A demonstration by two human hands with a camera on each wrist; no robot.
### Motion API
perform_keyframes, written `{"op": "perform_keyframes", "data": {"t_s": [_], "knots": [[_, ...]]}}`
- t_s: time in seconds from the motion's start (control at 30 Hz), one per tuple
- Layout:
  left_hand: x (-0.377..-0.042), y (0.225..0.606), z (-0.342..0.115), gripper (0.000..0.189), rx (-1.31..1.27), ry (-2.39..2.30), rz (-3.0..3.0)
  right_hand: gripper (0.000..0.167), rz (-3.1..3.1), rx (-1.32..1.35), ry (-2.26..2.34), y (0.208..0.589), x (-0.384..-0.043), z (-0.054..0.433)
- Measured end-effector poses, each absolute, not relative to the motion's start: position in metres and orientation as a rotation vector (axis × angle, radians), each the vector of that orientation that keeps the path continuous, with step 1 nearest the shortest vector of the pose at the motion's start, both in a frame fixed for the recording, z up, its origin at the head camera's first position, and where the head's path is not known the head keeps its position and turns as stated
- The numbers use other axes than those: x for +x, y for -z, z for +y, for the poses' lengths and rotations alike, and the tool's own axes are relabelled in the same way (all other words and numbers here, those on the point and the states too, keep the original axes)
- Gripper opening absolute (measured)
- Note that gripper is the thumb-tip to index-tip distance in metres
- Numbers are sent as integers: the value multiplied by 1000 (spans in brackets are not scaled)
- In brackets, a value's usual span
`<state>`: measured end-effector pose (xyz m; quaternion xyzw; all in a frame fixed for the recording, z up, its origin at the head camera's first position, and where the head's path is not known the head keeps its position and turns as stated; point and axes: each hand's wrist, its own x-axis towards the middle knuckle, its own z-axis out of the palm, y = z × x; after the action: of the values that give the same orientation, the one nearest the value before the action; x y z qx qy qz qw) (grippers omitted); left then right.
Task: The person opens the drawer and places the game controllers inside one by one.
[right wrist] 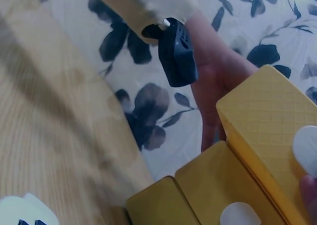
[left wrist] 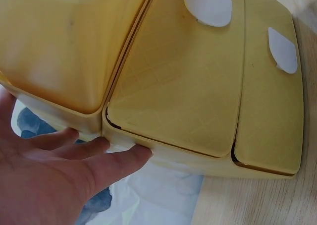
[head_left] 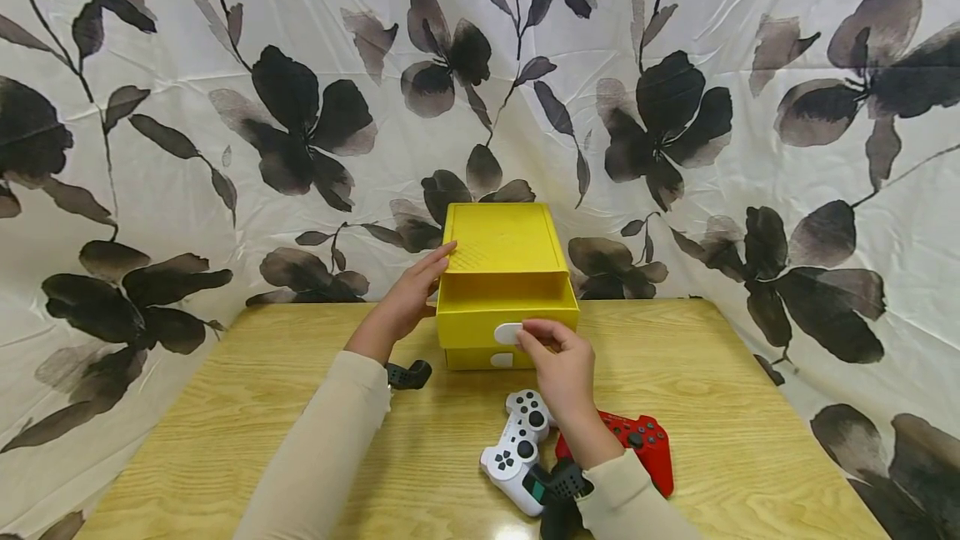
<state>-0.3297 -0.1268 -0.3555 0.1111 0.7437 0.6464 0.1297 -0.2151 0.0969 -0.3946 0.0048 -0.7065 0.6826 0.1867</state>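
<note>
Wooden table (head_left: 427, 465); yellow drawer unit (head_left: 506, 236), white rounded handles (head_left: 507, 333).

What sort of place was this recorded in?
Probably a staged indoor tabletop set-up, though the wider room is out of view: a wood-grain table, a creased floral cloth backdrop behind it, and a yellow two-drawer plastic box on top.

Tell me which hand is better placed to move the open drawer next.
Likely the right hand: it pinches the white handle of the open drawer, while the left hand touches the yellow cabinet.
</note>
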Motion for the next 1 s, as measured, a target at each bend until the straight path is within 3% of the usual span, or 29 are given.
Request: {"op": "perform_keyframes", "data": {"t_s": [1.0], "knots": [[-329,354,-126,49,304,-1870,2167,13,-2004,3,-1898,397,-191,99]]}}
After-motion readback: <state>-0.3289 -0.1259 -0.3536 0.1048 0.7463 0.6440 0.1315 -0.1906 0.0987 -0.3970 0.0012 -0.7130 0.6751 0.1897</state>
